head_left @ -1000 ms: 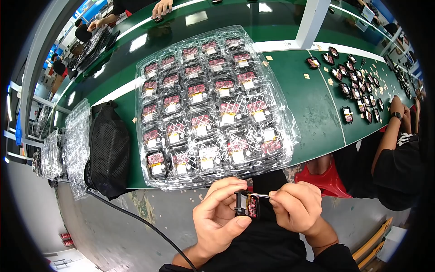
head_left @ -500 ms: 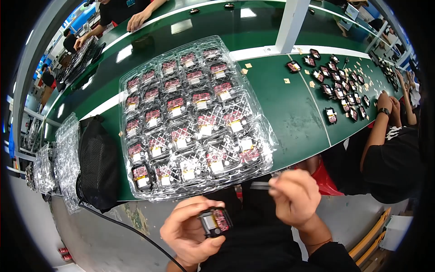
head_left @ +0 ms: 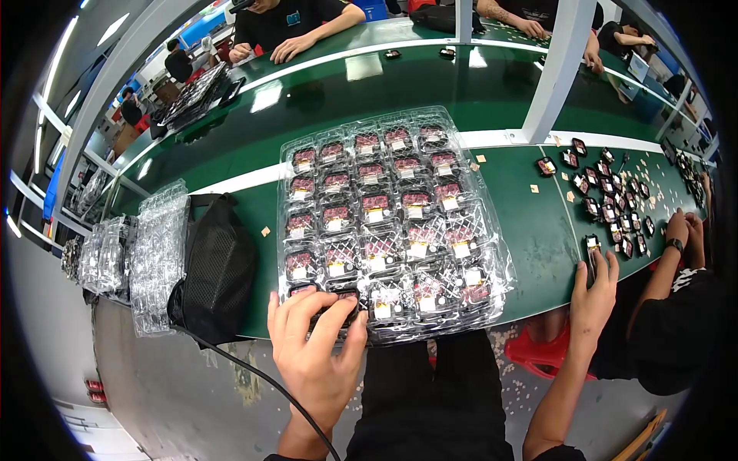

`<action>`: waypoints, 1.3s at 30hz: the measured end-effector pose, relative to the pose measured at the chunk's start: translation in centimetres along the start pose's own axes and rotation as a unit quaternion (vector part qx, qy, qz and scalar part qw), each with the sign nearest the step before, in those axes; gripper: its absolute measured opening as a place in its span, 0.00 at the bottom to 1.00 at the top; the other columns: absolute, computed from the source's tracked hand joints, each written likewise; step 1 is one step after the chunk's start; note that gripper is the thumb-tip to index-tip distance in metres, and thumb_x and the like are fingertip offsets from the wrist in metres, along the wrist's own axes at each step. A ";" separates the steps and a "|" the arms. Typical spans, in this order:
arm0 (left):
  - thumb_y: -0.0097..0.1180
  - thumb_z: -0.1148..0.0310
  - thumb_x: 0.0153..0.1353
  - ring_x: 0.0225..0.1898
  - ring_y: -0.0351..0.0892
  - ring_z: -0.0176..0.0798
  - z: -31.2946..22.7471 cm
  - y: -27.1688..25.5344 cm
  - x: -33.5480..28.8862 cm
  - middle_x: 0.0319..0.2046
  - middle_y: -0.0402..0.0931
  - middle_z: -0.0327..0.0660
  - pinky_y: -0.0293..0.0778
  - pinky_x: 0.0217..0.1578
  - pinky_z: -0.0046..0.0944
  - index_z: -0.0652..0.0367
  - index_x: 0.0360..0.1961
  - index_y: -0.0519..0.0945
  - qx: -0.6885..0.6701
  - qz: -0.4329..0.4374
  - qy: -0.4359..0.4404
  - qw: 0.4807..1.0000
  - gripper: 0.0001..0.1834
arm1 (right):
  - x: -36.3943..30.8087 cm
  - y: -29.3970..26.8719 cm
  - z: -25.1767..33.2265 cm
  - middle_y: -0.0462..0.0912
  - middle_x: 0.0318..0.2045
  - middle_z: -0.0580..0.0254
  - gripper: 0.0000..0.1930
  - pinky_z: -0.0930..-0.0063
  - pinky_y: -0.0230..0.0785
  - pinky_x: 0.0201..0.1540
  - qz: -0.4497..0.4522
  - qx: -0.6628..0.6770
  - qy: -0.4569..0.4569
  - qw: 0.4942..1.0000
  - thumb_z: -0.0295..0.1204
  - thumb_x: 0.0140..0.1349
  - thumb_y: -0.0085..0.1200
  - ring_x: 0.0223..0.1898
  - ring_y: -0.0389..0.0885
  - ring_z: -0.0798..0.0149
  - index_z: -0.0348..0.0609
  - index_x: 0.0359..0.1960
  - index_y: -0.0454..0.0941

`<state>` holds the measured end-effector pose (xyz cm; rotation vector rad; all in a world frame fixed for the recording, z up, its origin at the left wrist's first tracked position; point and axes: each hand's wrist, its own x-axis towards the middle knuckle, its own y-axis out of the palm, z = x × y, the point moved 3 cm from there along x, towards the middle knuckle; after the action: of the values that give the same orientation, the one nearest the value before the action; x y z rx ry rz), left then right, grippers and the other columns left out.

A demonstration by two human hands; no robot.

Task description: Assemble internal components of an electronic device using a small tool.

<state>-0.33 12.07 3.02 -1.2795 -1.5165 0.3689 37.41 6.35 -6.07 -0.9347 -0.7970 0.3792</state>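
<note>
A clear plastic blister tray on the green bench holds rows of small black-cased electronic modules with red circuit boards and white-and-yellow parts. My left hand is at the tray's front-left corner, its fingers and thumb closed around a module in a front-row pocket. Part of that module and its neighbour are hidden by my fingers. Far to the right, my right hand reaches over the bench edge with its fingers around a loose module. The lower part of this one is covered by the fingers.
More loose modules lie in a cluster at right among small pale paper bits. A black mesh bag and stacked clear trays stand at left. A grey post rises behind. Co-workers sit across and at right, near a red stool.
My left hand has moved its module from in front of me to the tray's front row. My right hand has gone right to a loose module; the view has shifted.
</note>
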 end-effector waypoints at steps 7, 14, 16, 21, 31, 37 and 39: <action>0.73 0.60 0.49 0.61 0.68 0.57 -0.5 -0.1 -0.4 0.50 0.77 0.41 0.51 0.67 0.69 0.56 0.46 0.86 0.066 0.085 0.013 0.994 0.22 | 0.1 -1.2 1.5 0.81 0.45 0.54 0.11 0.57 0.70 0.51 0.035 0.055 -0.002 0.998 0.30 0.63 0.61 0.48 0.80 0.47 0.39 0.43 0.79; 0.65 0.53 0.64 0.57 0.76 0.63 -0.6 -0.1 -2.8 0.50 0.75 0.50 0.65 0.62 0.69 0.59 0.44 0.81 -0.051 -0.117 0.151 0.980 0.20 | -0.4 -1.3 2.6 0.83 0.44 0.46 0.10 0.61 0.75 0.44 0.033 0.236 -0.047 0.970 0.19 0.52 0.64 0.43 0.83 0.45 0.35 0.36 0.78; 0.66 0.53 0.63 0.53 0.78 0.60 -1.4 -0.5 -4.3 0.47 0.75 0.50 0.71 0.58 0.64 0.60 0.45 0.81 -0.144 -0.104 0.206 0.962 0.20 | -1.5 -2.7 5.0 0.84 0.48 0.50 0.13 0.75 0.69 0.29 0.048 0.294 -0.099 0.949 0.18 0.49 0.67 0.26 0.76 0.66 0.37 0.37 0.78; 0.76 0.62 0.54 0.42 0.86 0.49 -4.2 4.1 -5.4 0.45 0.80 0.51 0.83 0.47 0.45 0.68 0.47 0.82 -0.446 0.036 0.120 0.886 0.25 | -6.5 -4.4 7.3 0.83 0.51 0.42 0.24 0.89 0.55 0.22 0.184 0.621 -0.103 0.755 0.20 0.47 0.76 0.18 0.55 0.87 0.37 0.43 0.74; 0.70 0.64 0.60 0.60 0.74 0.52 -4.4 5.6 -6.6 0.60 0.67 0.60 0.73 0.60 0.47 0.75 0.60 0.74 -0.683 0.149 -0.083 0.710 0.33 | -9.3 -6.5 11.5 0.83 0.48 0.45 0.25 0.83 0.67 0.19 0.281 0.591 -0.247 0.715 0.34 0.48 0.78 0.18 0.74 0.76 0.38 0.41 0.76; 0.72 0.45 0.55 0.47 0.83 0.52 -3.8 5.8 -7.2 0.49 0.72 0.52 0.86 0.46 0.53 0.70 0.56 0.75 -0.679 0.092 -0.213 0.697 0.41 | -9.8 -6.0 11.2 0.72 0.45 0.51 0.23 0.80 0.62 0.20 0.256 0.532 -0.233 0.772 0.33 0.57 0.72 0.18 0.63 0.72 0.36 0.50 0.76; 0.72 0.46 0.54 0.47 0.83 0.52 -3.6 6.2 -7.2 0.49 0.72 0.52 0.86 0.46 0.52 0.71 0.55 0.75 -0.689 0.101 -0.228 0.681 0.41 | -9.3 -5.7 11.3 0.75 0.42 0.53 0.18 0.78 0.64 0.20 0.205 0.508 -0.248 0.799 0.28 0.59 0.68 0.20 0.69 0.70 0.36 0.49 0.78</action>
<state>4.89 6.98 -4.05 -2.6860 -2.1387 -0.5520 22.51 3.93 -1.58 0.0585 -0.6955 1.3260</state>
